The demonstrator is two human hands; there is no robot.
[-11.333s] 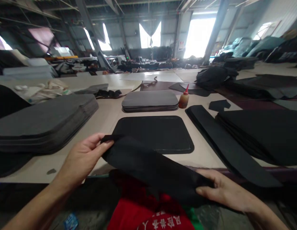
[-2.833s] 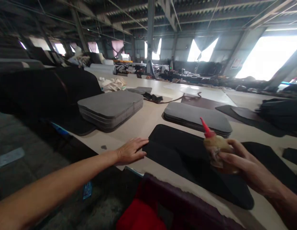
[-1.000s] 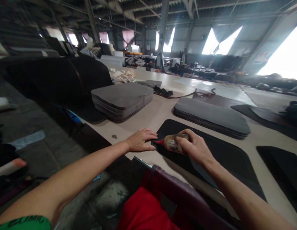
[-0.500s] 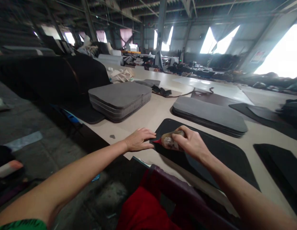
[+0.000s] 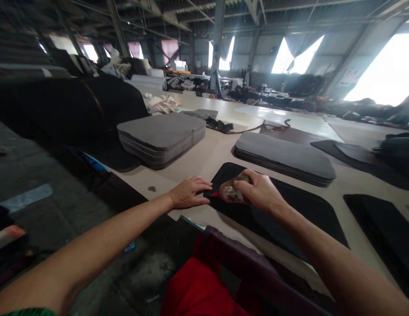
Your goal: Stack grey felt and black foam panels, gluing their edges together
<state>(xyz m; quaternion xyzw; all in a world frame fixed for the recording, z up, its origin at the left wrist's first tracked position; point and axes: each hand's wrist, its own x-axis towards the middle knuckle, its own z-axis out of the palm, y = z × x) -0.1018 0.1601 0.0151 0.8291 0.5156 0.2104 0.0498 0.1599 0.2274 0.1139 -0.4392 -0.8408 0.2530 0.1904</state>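
Observation:
My right hand is wrapped round a stained squeeze bottle with a red nozzle. The bottle lies tilted on its side, its tip pointing left, low over the left end of a black rounded panel. Whether the tip touches the panel I cannot tell. My left hand rests flat at the panel's left edge, fingers stretched out and a little apart, its fingertips close to the red tip. Nothing is held in it.
A thick stack of grey rounded panels stands behind my left hand. A lower stack lies beyond the black panel, another black piece to the right. Black sheet material drapes at the left. The table's near edge runs below my hands.
The whole view has shifted slightly, so things sit a little further left. My hands and the bottle keep nearly the same place on the panel.

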